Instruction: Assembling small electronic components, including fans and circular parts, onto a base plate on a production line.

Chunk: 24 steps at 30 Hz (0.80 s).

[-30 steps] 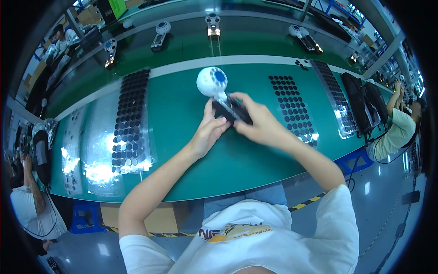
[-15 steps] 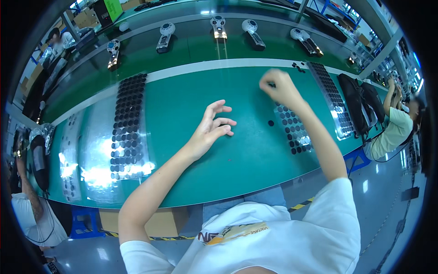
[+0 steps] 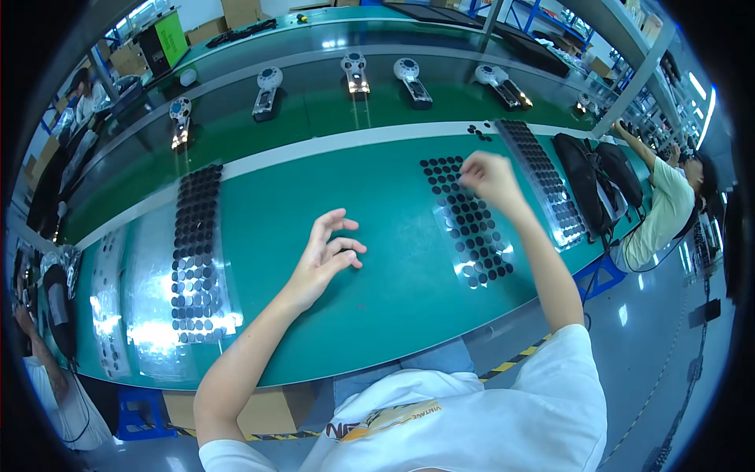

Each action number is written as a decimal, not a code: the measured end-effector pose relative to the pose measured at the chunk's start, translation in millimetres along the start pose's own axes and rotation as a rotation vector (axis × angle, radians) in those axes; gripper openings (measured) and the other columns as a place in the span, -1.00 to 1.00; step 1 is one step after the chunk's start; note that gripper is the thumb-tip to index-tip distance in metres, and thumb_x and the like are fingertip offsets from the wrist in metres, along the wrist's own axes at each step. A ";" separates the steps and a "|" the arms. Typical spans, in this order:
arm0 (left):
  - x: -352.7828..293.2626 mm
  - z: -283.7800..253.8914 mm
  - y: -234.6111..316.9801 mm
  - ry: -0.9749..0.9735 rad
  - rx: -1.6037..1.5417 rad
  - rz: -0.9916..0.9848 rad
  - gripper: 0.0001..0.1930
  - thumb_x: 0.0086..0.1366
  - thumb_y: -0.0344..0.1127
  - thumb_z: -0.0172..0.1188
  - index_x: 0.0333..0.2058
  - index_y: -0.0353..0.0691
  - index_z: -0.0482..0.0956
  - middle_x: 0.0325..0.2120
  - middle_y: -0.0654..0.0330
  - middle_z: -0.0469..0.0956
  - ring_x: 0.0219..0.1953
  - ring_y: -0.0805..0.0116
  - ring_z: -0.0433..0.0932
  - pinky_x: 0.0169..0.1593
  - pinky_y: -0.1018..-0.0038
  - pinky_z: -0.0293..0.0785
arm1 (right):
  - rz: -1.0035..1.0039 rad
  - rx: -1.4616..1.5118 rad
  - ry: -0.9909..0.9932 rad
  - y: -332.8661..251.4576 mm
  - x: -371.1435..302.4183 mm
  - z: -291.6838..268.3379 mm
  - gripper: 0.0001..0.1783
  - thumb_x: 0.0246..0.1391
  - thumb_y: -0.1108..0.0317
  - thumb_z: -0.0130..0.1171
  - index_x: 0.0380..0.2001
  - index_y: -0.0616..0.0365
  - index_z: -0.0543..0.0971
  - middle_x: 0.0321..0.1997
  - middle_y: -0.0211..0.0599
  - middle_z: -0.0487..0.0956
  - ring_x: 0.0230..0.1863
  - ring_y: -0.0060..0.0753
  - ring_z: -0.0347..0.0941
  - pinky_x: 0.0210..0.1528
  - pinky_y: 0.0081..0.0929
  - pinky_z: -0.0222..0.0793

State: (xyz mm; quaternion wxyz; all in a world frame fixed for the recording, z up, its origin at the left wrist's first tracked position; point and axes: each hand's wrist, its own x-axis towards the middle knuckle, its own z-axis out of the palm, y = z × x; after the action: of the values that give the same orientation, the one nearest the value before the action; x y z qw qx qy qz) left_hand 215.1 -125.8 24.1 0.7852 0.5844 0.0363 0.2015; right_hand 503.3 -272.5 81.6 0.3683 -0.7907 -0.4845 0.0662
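My left hand (image 3: 321, 256) hovers over the green mat (image 3: 377, 236), its fingers spread and nothing in them. My right hand (image 3: 491, 185), blurred by motion, is over the right edge of a clear sheet (image 3: 462, 269) that carries rows of round black pads (image 3: 462, 221). Its fingers are curled together, and what they hold, if anything, cannot be made out. Part of the sheet's upper right lies hidden behind this hand.
Another sheet of black pads (image 3: 197, 228) lies left, beside mostly bare clear sheets (image 3: 149, 315). At right are a padded sheet (image 3: 543, 185), loose black pads (image 3: 480, 134) and a black bag (image 3: 586, 173). Beyond, handheld devices (image 3: 355, 75) stand in a row. A co-worker (image 3: 668, 197) sits right.
The whole view has shifted, with the bench lower and further left. My right hand has moved down along the padded sheet, baring its upper rows. The lone pad beside the sheet no longer shows apart.
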 end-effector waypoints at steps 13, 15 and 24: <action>3.8 -3.0 3.1 -0.062 0.135 -0.030 -0.49 0.11 -0.59 -0.01 0.07 -0.21 0.13 -0.05 0.07 0.18 -0.15 0.32 0.34 -0.14 0.50 0.35 | 0.042 -0.336 0.302 61.5 203.2 39.4 -0.72 -0.05 0.23 0.08 -0.34 0.20 0.57 -0.40 -0.19 0.57 -0.36 -0.19 0.47 -0.25 -0.38 0.36; 6.4 -4.0 3.2 -0.136 0.172 0.001 -0.51 0.12 -0.58 -0.02 0.05 -0.23 0.15 -0.06 0.09 0.20 -0.14 0.32 0.34 -0.14 0.50 0.36 | -0.197 -0.431 0.311 60.9 230.5 69.2 -0.71 -0.02 0.21 0.04 -0.30 0.14 0.57 -0.34 -0.17 0.57 -0.30 -0.14 0.47 -0.22 -0.38 0.36; 4.1 -5.4 2.1 -0.202 0.200 -0.001 -0.54 0.14 -0.54 -0.03 0.05 -0.26 0.15 -0.07 0.09 0.21 -0.15 0.32 0.34 -0.14 0.49 0.37 | -0.075 -0.623 0.062 21.6 262.0 152.6 -0.75 0.02 0.22 0.01 -0.24 0.00 0.51 -0.35 -0.29 0.57 -0.34 -0.23 0.45 -0.27 -0.40 0.35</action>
State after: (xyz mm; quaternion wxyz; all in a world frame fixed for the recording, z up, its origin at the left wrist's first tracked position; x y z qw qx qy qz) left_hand 216.7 -118.9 25.1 0.7229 0.6770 -0.0227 0.1364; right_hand 585.0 14.6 23.9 0.1254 -0.8486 -0.4989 -0.1233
